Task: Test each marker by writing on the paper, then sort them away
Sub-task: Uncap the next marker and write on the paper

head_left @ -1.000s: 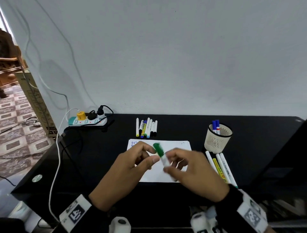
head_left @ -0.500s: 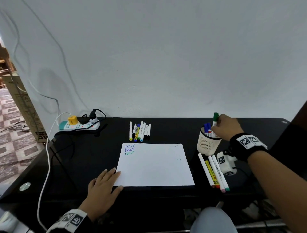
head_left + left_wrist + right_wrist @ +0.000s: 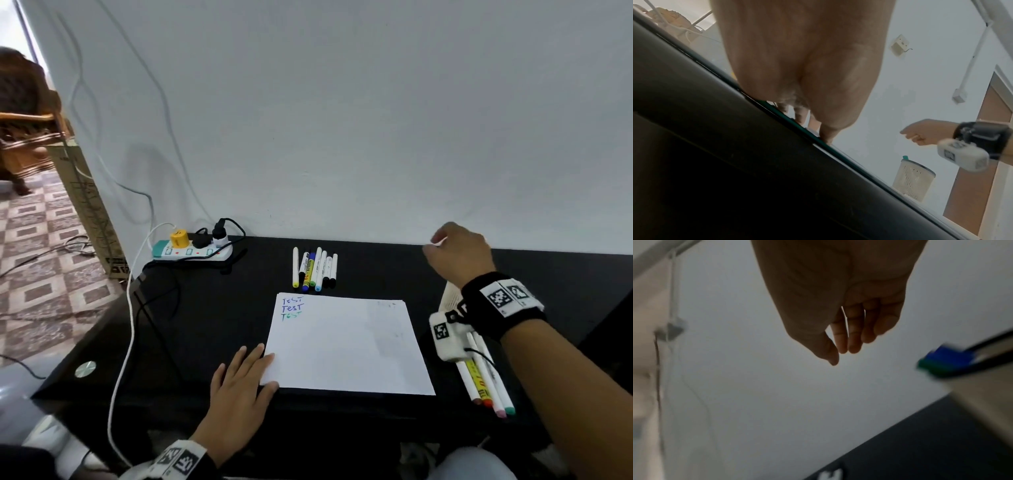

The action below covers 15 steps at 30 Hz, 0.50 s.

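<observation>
In the head view the left hand [image 3: 239, 387] lies flat at lower centre, fingers straight on the paper's [image 3: 346, 346] near-left corner. The right hand [image 3: 459, 253] hovers at right, hiding the perforated cup [image 3: 912, 180], which the left wrist view shows with a green marker cap [image 3: 906, 157] protruding. The right wrist view shows its fingers [image 3: 854, 331] loosely extended, holding nothing. Untested markers [image 3: 315, 269] lie above the paper.
</observation>
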{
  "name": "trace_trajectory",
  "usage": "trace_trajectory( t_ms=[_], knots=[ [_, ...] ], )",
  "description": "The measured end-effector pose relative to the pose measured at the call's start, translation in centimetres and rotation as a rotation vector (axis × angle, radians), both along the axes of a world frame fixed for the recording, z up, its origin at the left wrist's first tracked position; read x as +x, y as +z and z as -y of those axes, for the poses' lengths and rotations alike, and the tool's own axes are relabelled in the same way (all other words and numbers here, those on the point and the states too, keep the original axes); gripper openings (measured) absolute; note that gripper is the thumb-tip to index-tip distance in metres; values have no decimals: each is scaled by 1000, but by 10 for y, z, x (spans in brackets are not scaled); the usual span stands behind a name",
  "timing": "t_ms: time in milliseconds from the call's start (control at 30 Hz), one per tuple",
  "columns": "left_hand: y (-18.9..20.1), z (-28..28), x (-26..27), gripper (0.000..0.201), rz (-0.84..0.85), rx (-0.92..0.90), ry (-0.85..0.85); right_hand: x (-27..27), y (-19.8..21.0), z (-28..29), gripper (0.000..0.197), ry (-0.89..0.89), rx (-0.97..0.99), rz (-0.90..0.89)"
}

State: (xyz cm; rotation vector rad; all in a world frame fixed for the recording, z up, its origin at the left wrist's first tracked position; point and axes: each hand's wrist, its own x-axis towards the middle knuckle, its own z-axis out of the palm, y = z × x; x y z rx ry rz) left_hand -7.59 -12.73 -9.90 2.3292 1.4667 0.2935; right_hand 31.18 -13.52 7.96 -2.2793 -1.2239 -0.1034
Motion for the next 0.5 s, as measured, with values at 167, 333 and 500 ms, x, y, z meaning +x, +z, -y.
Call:
trace_trajectory(
  t_ms=[167,333,500],
  knots=[
    [4,1,-1,93,-25,-12,-20,-56,-32,-81,21,194,-174,-154],
    [1,-4,-1,91,-29,-12,-27,-82,-76,-139,21,147,-390,-307],
    [-5,-7,-1,87,-23,15,-5,-86,-93,-170,17,82,-467,-311]
  ],
)
